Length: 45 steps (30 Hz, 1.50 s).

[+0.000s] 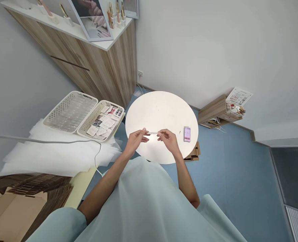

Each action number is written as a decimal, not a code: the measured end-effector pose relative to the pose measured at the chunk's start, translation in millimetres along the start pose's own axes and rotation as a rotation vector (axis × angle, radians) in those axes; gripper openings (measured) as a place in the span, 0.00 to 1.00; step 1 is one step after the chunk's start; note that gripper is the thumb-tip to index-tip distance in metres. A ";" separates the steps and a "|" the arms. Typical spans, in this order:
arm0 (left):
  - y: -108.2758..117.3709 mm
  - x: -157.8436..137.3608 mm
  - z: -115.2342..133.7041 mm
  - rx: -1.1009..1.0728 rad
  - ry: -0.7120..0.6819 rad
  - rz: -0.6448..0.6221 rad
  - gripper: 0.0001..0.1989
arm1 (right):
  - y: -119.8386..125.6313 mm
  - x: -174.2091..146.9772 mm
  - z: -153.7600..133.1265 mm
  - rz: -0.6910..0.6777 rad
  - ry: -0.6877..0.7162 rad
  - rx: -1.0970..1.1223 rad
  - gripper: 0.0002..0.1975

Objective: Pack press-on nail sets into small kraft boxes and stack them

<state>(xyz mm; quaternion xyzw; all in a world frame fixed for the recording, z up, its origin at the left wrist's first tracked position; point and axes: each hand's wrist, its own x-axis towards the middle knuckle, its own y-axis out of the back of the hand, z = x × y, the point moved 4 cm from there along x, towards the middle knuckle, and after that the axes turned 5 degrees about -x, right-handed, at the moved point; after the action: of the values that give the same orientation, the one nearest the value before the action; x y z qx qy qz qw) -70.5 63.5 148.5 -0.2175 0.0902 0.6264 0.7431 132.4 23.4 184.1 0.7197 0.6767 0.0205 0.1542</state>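
Note:
Between my two hands, over the round white table (159, 107), is a thin, pale, narrow strip-like item (153, 133); its exact kind is too small to make out. My left hand (137, 138) pinches its left end with thumb and fingers. At the opposite end, the fingertips of my right hand (169, 138) close on it as well. The item lies roughly level, with small dark marks along its lower edge. A phone with a pinkish-purple screen (187, 134) lies on the table to the right of my right hand.
Left of the table, one white basket (46, 118) holds clear plastic pieces and another (85, 126) holds small printed cards. White foam sheets (53, 154) lie below them, with flattened cardboard (18, 211) nearer me. A wooden cabinet (113, 70) stands behind, a small shelf (211, 109) at right.

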 end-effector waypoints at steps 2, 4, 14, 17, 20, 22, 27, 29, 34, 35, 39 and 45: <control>-1.4 2.8 -0.5 0.035 -0.001 -0.005 0.29 | 1.9 -4.6 2.5 0.013 -0.009 -0.031 0.16; -2.3 4.7 -0.3 0.062 -0.024 -0.020 0.27 | 2.0 -8.6 5.9 0.023 -0.016 -0.050 0.15; 1.9 5.7 21.2 0.072 -0.134 -0.027 0.28 | -9.0 -3.7 18.8 0.115 -0.013 0.056 0.12; -2.6 7.4 29.0 0.073 -0.136 -0.046 0.30 | -7.1 1.8 15.9 0.133 -0.003 0.084 0.12; -7.5 9.2 34.9 0.074 -0.128 -0.051 0.33 | -3.0 5.6 13.0 0.144 -0.001 0.084 0.12; -9.5 11.3 37.3 0.081 -0.122 -0.045 0.33 | -0.4 7.5 12.7 0.149 -0.003 0.078 0.12; -8.6 20.9 38.2 0.166 -0.128 -0.023 0.31 | 1.8 14.1 18.9 0.148 0.009 0.113 0.14; -6.7 25.2 37.7 0.199 -0.137 -0.012 0.30 | 0.8 17.8 22.0 0.125 -0.003 0.131 0.17; -5.4 32.5 37.6 0.238 -0.195 -0.028 0.28 | 0.7 25.1 15.9 0.114 0.041 0.027 0.18; -5.6 33.1 37.4 0.245 -0.203 -0.034 0.27 | 1.8 25.8 13.2 0.138 0.057 0.001 0.17; -5.9 33.3 38.2 0.288 -0.270 -0.040 0.24 | 3.7 26.8 7.3 0.176 0.043 0.043 0.18; -6.4 30.1 35.5 0.263 -0.222 -0.080 0.30 | 0.8 22.1 6.5 0.152 0.038 0.189 0.21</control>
<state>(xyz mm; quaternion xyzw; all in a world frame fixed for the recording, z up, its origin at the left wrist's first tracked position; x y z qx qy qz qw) -63.2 105.1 169.2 -0.0514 0.0799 0.5993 0.7949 136.6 43.8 174.1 0.7797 0.6219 -0.0183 0.0707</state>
